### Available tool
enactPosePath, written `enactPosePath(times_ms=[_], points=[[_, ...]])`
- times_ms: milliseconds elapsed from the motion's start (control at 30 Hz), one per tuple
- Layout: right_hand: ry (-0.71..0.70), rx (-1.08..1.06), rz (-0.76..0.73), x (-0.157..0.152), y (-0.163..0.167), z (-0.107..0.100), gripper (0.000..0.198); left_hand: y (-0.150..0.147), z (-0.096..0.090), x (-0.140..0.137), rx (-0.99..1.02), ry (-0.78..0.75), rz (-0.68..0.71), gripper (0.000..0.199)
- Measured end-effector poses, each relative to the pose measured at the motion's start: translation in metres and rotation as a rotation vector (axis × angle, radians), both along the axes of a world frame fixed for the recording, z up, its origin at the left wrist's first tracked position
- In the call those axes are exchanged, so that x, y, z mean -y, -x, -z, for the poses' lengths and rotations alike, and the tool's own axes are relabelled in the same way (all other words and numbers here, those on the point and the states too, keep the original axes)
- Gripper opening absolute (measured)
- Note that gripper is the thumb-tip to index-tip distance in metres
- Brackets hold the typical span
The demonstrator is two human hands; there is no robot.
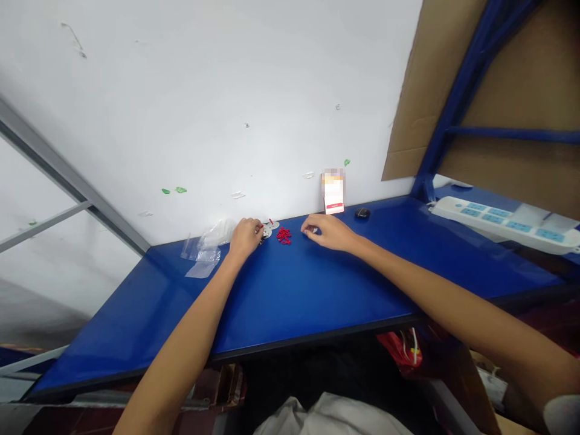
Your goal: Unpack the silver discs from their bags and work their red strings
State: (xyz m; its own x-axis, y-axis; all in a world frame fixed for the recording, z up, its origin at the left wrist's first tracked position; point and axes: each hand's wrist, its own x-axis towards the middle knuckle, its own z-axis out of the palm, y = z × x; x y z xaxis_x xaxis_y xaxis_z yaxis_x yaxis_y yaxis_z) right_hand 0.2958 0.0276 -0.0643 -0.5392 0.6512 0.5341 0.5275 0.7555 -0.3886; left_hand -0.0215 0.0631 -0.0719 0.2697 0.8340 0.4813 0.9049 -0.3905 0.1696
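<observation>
On the blue table, my left hand bends its fingers together at the edge of some round silver discs. A bit of red shows by its fingertips, but what they grip, if anything, is too small to make out. One small red piece stands up on the discs. Just right of them lies a loose pile of small red pieces. My right hand rests to the right of that pile, apart from it, with thumb and forefinger curled together. Whether something tiny sits between them is hidden.
Clear plastic bags lie left of my left hand. A phone with a lit screen leans on the white wall behind. Near it is a small black object. At the right is a white power strip beside a blue metal frame.
</observation>
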Motion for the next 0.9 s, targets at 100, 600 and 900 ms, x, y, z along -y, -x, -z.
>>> enactPosePath(times_ms=[100, 600, 900], points=[[0.002, 0.002, 0.003, 0.000, 0.001, 0.000, 0.015, 0.003, 0.001, 0.000, -0.024, 0.024, -0.014, 0.016], [-0.047, 0.265, 0.142, -0.021, -0.019, 0.009, 0.020, -0.026, -0.006, 0.022, -0.061, 0.008, 0.245, 0.023], [-0.079, 0.445, 0.150, -0.022, -0.021, 0.003, 0.020, -0.028, -0.006, 0.021, -0.287, 0.061, 0.359, 0.029]])
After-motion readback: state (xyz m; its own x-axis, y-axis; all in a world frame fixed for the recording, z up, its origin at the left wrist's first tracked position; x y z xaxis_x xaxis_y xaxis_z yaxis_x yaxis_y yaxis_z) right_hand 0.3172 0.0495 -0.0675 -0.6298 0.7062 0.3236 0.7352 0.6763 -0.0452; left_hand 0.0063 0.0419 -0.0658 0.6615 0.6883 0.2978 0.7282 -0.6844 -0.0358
